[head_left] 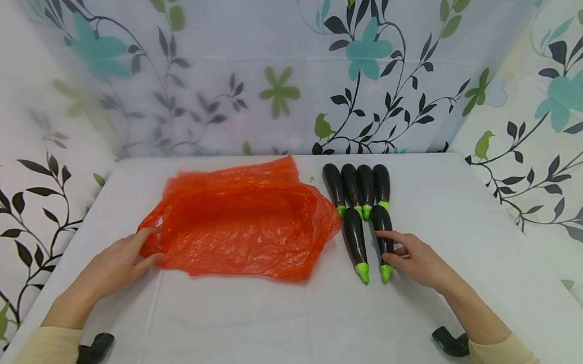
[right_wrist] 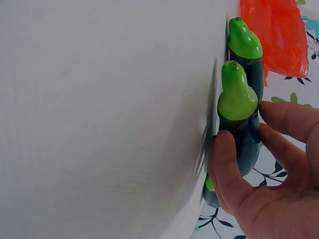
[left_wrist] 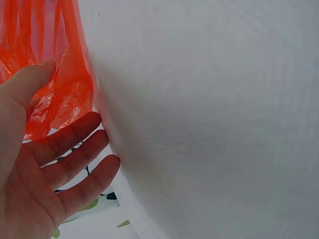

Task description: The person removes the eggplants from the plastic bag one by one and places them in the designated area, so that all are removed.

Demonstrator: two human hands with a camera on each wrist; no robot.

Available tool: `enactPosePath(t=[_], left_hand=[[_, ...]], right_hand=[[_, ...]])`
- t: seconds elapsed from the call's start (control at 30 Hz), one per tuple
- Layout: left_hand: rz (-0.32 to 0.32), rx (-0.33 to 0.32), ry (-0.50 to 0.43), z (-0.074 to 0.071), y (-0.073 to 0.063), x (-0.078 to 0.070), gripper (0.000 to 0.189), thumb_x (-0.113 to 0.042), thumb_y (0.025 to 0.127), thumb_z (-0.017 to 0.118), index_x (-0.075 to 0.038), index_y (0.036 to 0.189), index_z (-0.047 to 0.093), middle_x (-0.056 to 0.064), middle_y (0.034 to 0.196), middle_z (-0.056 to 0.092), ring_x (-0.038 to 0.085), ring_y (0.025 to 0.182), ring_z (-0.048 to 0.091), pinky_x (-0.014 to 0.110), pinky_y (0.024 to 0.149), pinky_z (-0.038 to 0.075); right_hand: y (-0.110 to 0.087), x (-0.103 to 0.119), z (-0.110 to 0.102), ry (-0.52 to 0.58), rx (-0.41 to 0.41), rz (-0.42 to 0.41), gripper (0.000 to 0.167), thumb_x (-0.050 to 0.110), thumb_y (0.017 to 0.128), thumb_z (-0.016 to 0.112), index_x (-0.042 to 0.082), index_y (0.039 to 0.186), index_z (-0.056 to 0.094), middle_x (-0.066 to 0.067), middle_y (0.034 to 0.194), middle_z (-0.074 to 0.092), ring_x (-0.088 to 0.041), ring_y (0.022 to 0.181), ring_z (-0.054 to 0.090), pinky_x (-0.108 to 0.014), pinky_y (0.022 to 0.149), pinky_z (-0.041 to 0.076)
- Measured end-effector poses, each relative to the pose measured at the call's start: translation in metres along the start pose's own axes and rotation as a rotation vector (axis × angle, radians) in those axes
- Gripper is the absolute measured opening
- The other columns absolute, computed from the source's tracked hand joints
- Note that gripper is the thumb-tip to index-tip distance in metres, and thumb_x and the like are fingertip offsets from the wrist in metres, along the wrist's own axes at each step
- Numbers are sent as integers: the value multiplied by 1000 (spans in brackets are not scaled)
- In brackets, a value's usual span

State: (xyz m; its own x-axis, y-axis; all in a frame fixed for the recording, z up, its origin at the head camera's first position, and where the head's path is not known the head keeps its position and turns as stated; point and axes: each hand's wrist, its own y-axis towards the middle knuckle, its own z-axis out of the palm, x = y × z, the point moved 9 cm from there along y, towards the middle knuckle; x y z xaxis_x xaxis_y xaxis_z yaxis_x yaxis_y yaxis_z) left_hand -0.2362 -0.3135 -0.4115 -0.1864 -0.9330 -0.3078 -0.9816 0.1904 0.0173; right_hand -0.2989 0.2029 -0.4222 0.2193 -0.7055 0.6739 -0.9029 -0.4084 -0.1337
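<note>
A thin orange-red plastic bag (head_left: 237, 229) lies spread on the white table, its left side crumpled. My left hand (head_left: 115, 263) is at that side, touching the plastic with thumb and index finger apart. Its other fingers (left_wrist: 82, 191) extend loosely in the left wrist view. Right of the bag, my right hand (head_left: 420, 261) grips a dark, glossy eggplant (head_left: 382, 217) with a bright green cap (right_wrist: 237, 102), fingers on both sides of it. Another eggplant (head_left: 352, 234) lies just left of it, in the same front row.
Behind these two is a back row of several eggplants (head_left: 365, 181), lying side by side near the table's far edge. A floral curtain (head_left: 279, 63) hangs behind and around the white table (head_left: 271, 327). Black curved pieces (head_left: 95, 349) show near both wrists.
</note>
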Motion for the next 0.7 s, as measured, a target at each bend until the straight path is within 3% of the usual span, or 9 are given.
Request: enactPosePath(t=[0.7], left_hand=[[0,6,-9,0,1,1,55,-27,90,71,-2,131,44,22,114,62,39,98,60,60,80,50]], right_hand=[[-2,1,2,-10,3,-12,47,18,97,62,8,141,50,-27,132,49,-35,105,60,-37,73,55]])
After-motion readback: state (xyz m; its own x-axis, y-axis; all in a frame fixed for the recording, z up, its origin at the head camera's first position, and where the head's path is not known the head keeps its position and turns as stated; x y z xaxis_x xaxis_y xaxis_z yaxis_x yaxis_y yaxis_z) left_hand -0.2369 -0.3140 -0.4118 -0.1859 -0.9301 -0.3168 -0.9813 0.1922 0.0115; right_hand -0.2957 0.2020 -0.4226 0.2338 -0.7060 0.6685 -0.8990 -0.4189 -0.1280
